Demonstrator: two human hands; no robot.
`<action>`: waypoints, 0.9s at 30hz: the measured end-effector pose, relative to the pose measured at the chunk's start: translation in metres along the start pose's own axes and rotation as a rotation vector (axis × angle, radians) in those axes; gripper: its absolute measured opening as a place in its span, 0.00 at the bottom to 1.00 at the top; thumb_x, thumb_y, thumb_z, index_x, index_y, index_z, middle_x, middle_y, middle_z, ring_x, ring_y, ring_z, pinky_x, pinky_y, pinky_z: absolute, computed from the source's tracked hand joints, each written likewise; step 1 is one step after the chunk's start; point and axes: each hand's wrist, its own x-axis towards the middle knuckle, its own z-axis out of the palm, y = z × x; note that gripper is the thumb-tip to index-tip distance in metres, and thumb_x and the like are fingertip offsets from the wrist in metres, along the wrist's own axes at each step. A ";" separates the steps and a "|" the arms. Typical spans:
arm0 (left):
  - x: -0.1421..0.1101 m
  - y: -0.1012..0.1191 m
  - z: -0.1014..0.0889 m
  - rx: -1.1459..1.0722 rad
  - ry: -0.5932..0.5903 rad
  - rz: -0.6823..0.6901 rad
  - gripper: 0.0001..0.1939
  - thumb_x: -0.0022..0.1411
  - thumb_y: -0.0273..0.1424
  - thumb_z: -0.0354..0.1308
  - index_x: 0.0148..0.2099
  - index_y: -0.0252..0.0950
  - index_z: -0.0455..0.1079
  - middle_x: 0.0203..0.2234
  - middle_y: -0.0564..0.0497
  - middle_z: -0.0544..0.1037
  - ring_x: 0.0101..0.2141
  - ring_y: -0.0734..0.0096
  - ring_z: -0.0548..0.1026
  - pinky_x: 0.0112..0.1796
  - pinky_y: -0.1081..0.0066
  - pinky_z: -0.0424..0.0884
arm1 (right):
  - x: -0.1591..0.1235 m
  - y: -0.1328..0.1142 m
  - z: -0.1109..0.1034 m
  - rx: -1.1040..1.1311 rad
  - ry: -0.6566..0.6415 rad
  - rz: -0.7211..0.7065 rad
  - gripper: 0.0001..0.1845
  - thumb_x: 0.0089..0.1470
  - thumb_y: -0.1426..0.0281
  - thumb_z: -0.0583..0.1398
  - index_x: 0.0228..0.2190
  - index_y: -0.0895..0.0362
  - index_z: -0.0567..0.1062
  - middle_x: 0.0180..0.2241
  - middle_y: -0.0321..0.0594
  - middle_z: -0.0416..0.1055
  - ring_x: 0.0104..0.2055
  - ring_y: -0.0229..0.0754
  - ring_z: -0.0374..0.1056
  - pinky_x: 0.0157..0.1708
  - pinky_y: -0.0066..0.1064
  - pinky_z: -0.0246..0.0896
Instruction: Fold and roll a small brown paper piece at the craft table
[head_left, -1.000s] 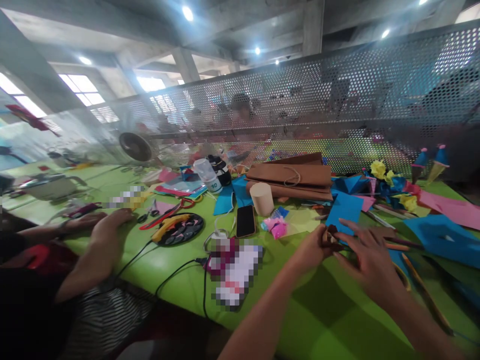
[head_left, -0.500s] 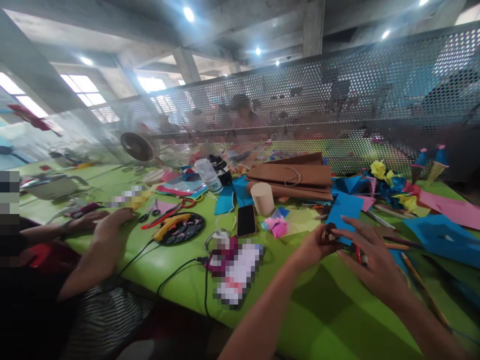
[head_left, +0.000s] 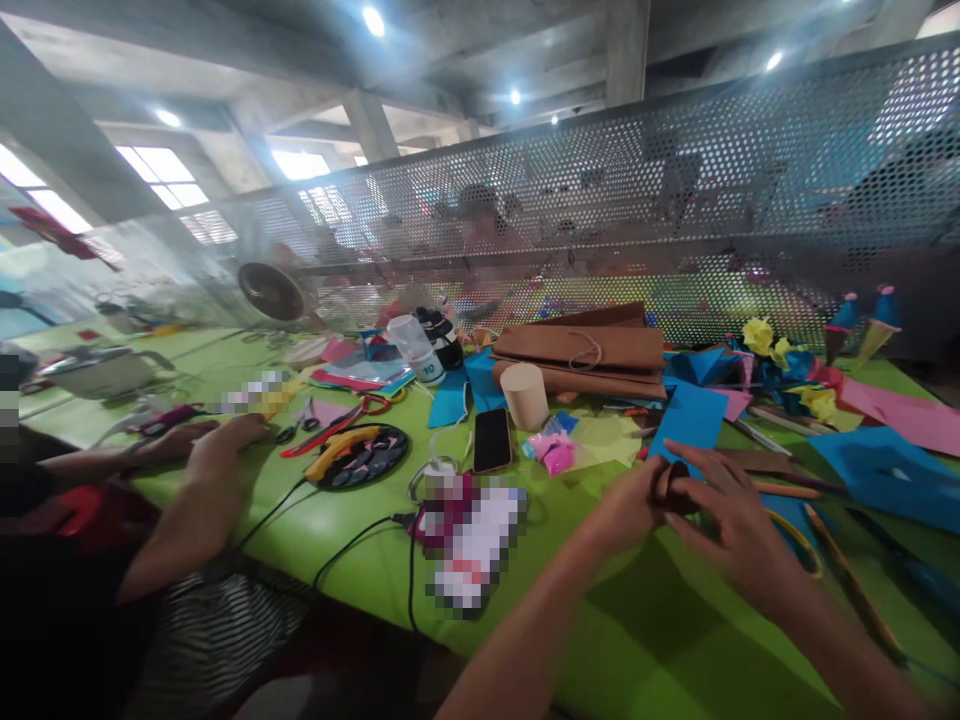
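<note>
The left hand (head_left: 631,508) pinches a small brown piece (head_left: 673,484) between its fingers, above the near right part of the green table (head_left: 615,650) and just in front of a blue sheet (head_left: 690,415). The right hand (head_left: 739,515) meets it from the other side, fingers spread and curved, fingertips at the piece; whether they grip it cannot be determined. A beige cylinder (head_left: 525,397) stands upright beside a dark-screened phone (head_left: 492,440), left of both hands.

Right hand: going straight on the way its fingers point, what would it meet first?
Most likely the small brown piece in the left hand, then the left hand itself; depth is unclear, and the right hand may be touching the piece.
</note>
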 end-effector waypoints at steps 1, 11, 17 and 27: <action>0.001 0.001 0.001 -0.069 -0.026 -0.003 0.26 0.47 0.27 0.75 0.48 0.37 0.72 0.37 0.51 0.74 0.43 0.62 0.74 0.49 0.62 0.73 | 0.000 0.000 0.000 0.003 0.000 0.004 0.05 0.63 0.68 0.61 0.41 0.50 0.75 0.64 0.47 0.67 0.63 0.58 0.63 0.56 0.57 0.63; 0.004 0.017 -0.003 -0.134 0.055 -0.055 0.27 0.46 0.36 0.80 0.40 0.35 0.68 0.31 0.56 0.69 0.36 0.72 0.72 0.43 0.69 0.71 | 0.002 0.008 -0.017 -0.076 0.145 0.003 0.12 0.64 0.65 0.61 0.49 0.45 0.77 0.61 0.44 0.71 0.61 0.59 0.66 0.56 0.57 0.61; 0.005 0.004 -0.001 -0.181 0.031 -0.080 0.28 0.44 0.32 0.79 0.44 0.37 0.69 0.37 0.53 0.72 0.40 0.66 0.75 0.47 0.66 0.73 | 0.000 0.003 -0.008 -0.247 0.086 -0.047 0.12 0.63 0.65 0.60 0.47 0.51 0.78 0.62 0.48 0.70 0.60 0.61 0.67 0.56 0.58 0.62; 0.004 0.011 0.001 -0.268 0.018 -0.045 0.27 0.42 0.34 0.81 0.40 0.36 0.70 0.34 0.53 0.73 0.39 0.67 0.77 0.47 0.63 0.75 | -0.001 0.002 -0.007 -0.113 0.049 0.000 0.13 0.64 0.65 0.60 0.49 0.49 0.76 0.62 0.47 0.71 0.62 0.59 0.67 0.57 0.57 0.64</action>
